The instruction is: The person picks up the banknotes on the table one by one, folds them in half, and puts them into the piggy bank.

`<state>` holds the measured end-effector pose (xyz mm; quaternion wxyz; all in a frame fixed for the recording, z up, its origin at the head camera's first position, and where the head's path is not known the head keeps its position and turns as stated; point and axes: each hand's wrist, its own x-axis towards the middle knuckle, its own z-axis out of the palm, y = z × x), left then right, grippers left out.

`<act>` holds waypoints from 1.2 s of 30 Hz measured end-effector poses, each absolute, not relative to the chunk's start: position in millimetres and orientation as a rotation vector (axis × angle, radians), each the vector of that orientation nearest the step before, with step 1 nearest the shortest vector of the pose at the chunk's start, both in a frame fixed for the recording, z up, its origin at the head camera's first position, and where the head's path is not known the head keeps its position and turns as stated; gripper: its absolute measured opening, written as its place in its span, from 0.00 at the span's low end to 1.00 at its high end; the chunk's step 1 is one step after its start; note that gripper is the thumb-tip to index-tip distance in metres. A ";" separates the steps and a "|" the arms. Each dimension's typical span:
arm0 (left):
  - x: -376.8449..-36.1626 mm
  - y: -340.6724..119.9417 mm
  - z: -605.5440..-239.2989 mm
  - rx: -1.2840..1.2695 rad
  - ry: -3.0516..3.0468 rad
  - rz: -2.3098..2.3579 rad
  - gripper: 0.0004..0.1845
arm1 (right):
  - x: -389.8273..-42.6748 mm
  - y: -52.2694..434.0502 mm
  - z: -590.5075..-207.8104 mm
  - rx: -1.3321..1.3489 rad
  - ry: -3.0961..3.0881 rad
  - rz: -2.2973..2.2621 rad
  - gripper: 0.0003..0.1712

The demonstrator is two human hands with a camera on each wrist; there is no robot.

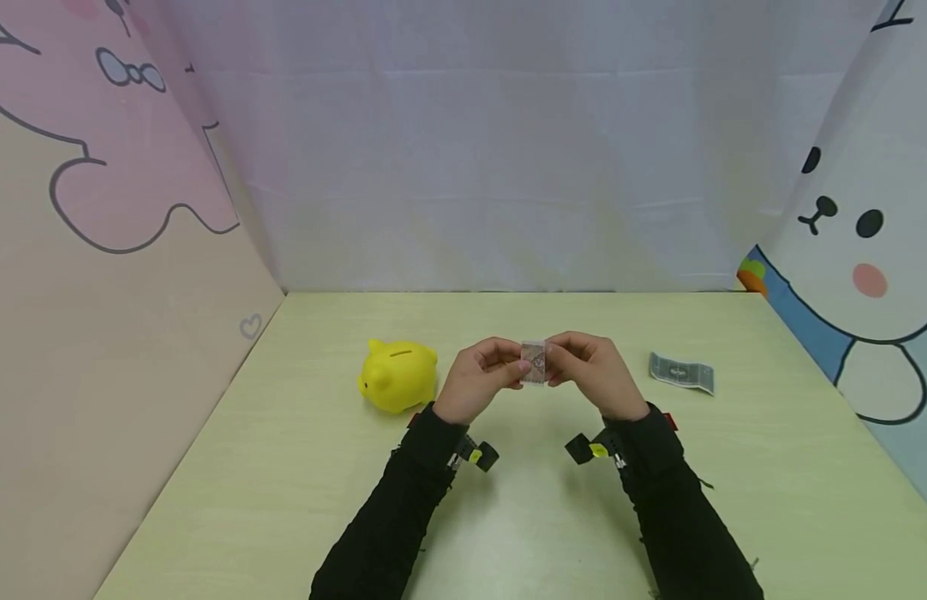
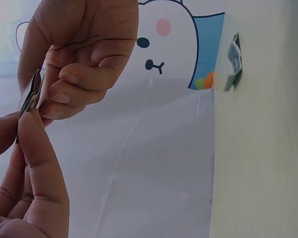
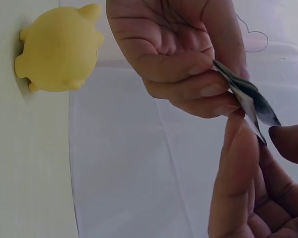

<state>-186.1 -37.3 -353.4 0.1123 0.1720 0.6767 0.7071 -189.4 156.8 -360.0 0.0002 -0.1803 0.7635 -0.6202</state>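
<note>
The pale green table runs bare in front of me, walled by cartoon curtains at both sides. Above its middle, my left hand and right hand pinch a folded banknote by its edges, clear of the surface. The yellow piggy bank stands near my left; another banknote lies flat well right.

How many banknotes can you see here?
2. One folded banknote is pinched between the left hand and right hand above the table. The other banknote lies on the table, right of the hands. None seem hidden.
</note>
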 end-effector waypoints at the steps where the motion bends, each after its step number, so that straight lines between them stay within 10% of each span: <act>1: -186.0 -37.2 -353.2 0.504 1.988 2.076 0.12 | -189.3 156.7 -359.5 -0.558 2.404 -1.953 0.18; 36: -188.5 -37.4 -358.7 0.523 2.029 2.052 0.11 | -188.2 154.2 -360.2 -0.534 2.396 -1.920 0.15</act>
